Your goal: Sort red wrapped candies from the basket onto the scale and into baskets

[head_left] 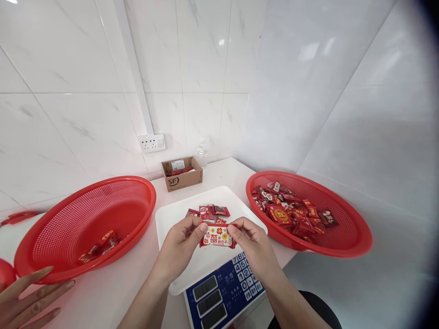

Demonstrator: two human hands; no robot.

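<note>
My left hand point(180, 244) and my right hand point(252, 242) pinch the two ends of a small white and red candy packet point(217, 236), held just above the white tray point(171, 219) of a weighing scale point(222, 292). A few red candy packets point(209, 212) lie on the tray behind the held one. A red basket point(343, 242) at the right holds many red candies point(291, 212). The red basket point(85, 219) at the left has a few candies point(101, 249) in its bottom.
Another person's hand point(27, 299) rests with fingers stretched out at the lower left, by the left basket. A small cardboard box point(182, 173) and a clear bottle point(203, 154) stand against the tiled wall. A wall socket point(152, 143) is above them.
</note>
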